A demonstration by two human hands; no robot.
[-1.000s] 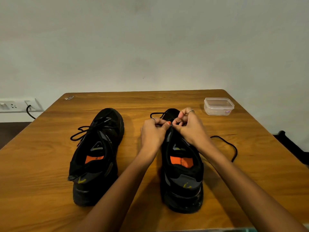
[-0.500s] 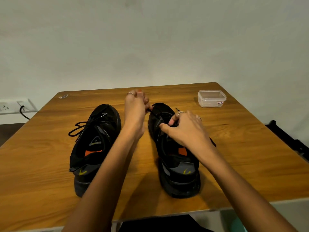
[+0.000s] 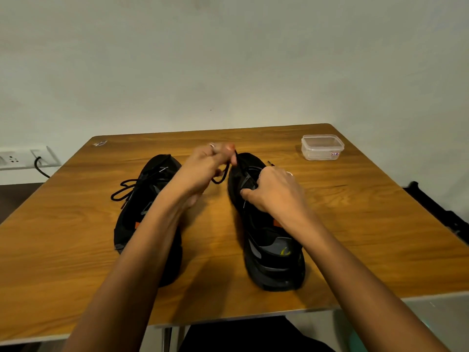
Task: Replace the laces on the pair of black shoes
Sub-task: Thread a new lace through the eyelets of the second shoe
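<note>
A wall socket (image 3: 11,158) with a black plug cable sits at nine o'clock, off the wooden table (image 3: 76,224). On the table the left shoe (image 3: 149,189) lies with its long axis running from six to twelve o'clock, toe toward the far wall, heel toward the person; its black lace (image 3: 124,190) spills out in loose loops at its ten o'clock side. The left forearm crosses over this shoe. The left hand (image 3: 203,168) is raised just left of the right shoe's toe, its grip clenched in a pinch on a black lace end (image 3: 225,171), which droops in a small loop below the fingers. The right shoe (image 3: 269,240) lies parallel to the first, toe at twelve o'clock, heel at six, tilted slightly toward eleven. The right hand (image 3: 276,191) rests on its eyelet area, thumb and fingers curled and grasping the shoe's upper there; what the fingertips pinch is hidden. At one o'clock, well apart, stands a clear plastic container (image 3: 321,147) near the table's far right corner
</note>
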